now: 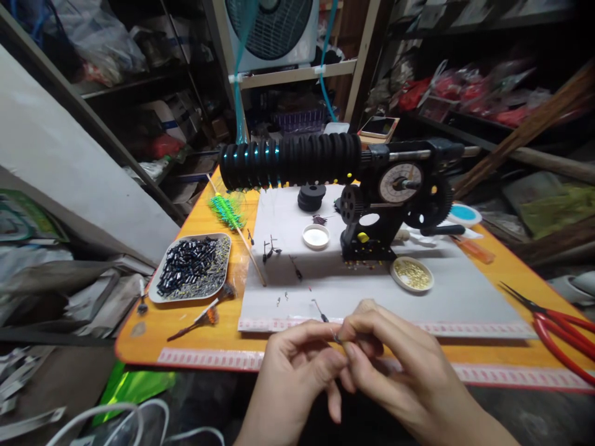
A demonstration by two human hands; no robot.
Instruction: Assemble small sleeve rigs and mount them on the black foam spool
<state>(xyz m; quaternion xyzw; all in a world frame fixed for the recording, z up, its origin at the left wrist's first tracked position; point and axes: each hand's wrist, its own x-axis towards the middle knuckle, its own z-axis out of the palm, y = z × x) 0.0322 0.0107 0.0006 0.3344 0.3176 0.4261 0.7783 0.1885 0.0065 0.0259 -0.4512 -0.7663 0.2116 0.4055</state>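
Note:
At the front edge of the table my left hand (302,365) and my right hand (390,353) meet, fingertips pinched together. Between them shows a small dark metallic piece (336,337), too small to name; both hands appear to grip it. Just beyond the fingers, on the white board (274,279), lies a small dark part with a thin stem (320,311). Two tiny silvery pieces (282,299) rest to the left of it. Further back on the board are several more dark stemmed parts (271,249).
A black hand-cranked machine with a ridged roller (288,161) stands at the back. On the left sits a tray of dark tubes (151,291). A dish of gold bits (394,275), a white dish (304,243), red-handled pliers (548,334) and a stick with green fringe (226,212) lie around.

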